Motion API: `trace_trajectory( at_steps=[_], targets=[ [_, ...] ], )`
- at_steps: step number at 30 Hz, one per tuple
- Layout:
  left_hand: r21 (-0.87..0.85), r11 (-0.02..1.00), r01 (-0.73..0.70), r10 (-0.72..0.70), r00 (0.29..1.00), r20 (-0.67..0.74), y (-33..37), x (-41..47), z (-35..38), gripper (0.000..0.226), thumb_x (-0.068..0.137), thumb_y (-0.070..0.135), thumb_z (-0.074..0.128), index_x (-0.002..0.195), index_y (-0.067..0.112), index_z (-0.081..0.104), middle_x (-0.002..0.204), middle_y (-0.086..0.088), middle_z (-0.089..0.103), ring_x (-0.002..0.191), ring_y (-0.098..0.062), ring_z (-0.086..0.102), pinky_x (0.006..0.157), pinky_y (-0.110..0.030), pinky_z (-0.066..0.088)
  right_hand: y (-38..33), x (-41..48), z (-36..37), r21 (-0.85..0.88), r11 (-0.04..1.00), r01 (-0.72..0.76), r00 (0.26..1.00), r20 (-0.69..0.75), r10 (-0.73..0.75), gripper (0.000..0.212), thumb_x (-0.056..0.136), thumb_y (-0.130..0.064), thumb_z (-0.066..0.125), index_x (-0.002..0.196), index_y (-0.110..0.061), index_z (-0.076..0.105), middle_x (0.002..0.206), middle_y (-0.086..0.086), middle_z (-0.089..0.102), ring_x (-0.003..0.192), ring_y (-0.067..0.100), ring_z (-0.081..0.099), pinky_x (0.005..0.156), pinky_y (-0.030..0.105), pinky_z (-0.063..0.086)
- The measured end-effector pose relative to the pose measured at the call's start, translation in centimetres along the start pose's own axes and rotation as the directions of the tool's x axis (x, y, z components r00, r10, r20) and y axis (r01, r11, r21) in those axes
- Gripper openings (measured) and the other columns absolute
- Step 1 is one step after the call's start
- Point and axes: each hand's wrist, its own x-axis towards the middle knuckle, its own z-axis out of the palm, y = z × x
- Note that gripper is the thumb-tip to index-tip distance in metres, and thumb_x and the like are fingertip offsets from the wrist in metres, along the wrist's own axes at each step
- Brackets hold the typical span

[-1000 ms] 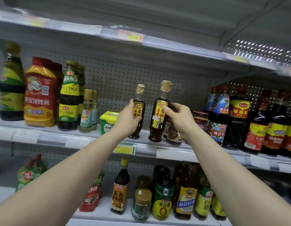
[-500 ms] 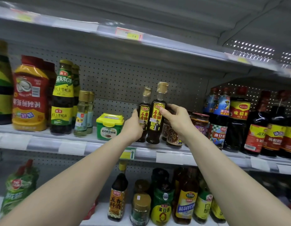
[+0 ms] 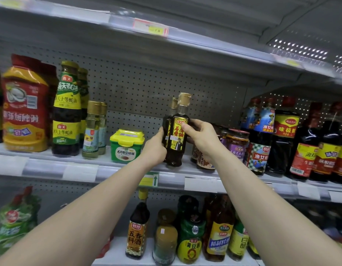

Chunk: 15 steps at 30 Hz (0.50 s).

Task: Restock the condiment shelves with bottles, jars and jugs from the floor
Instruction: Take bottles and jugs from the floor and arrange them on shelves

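Observation:
Two slim dark sesame-oil bottles with gold caps and yellow labels stand on the middle shelf (image 3: 112,170). The front bottle (image 3: 177,139) stands directly in front of the rear bottle (image 3: 169,116), which is mostly hidden behind it. My left hand (image 3: 154,148) wraps around the rear bottle from the left, fingers hidden behind it. My right hand (image 3: 201,138) grips the front bottle from the right, thumb across its label. Both bottles are upright with their bases on the shelf.
A green tub with a yellow lid (image 3: 126,145) sits just left of the bottles. Small jars (image 3: 235,143) stand right of them, then tall dark soy bottles (image 3: 283,143). Oyster-sauce bottles (image 3: 67,110) fill the left. The lower shelf holds more bottles (image 3: 136,229).
The two bottles came together: the left-hand bottle slid right and back until it sits behind the right-hand one. Both hands closed in toward each other.

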Motion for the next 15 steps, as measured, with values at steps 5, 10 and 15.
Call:
trace_trajectory(
  at_steps=[5,10,15],
  targets=[
    [-0.066,0.998,-0.006,0.007,1.000,0.014,-0.3,0.4,0.0,0.075,0.096,-0.002,0.042,0.157,0.034,0.016,0.145,-0.008,0.050,0.128,-0.025,0.051,0.109,-0.044,0.043,0.4,0.5,0.3,0.041,0.998,-0.041,0.999,0.020,0.040,0.036,0.100,-0.020,0.060,0.134,-0.010,0.058,0.117,-0.001,0.067,0.108,0.013,0.065,0.096,0.033,0.055],
    [-0.138,0.990,-0.029,0.023,0.999,-0.043,-0.4,1.2,0.2,0.049,0.104,0.016,0.035,0.151,0.031,0.035,0.137,-0.009,0.057,0.122,-0.028,0.054,0.106,-0.046,0.043,0.9,0.7,0.8,0.018,0.999,-0.048,0.999,0.026,0.048,0.037,0.100,-0.017,0.060,0.136,-0.010,0.056,0.125,0.003,0.066,0.113,0.016,0.064,0.101,0.038,0.053],
    [-0.191,0.981,-0.044,0.029,0.996,-0.080,-0.4,1.5,0.4,0.041,0.106,0.021,0.033,0.146,0.021,0.042,0.133,-0.010,0.059,0.119,-0.027,0.056,0.105,-0.045,0.044,1.6,0.5,1.8,0.096,0.992,-0.085,0.996,-0.030,0.088,0.037,0.100,-0.022,0.059,0.137,-0.015,0.057,0.126,0.003,0.067,0.115,0.016,0.063,0.105,0.040,0.051]
  ],
)
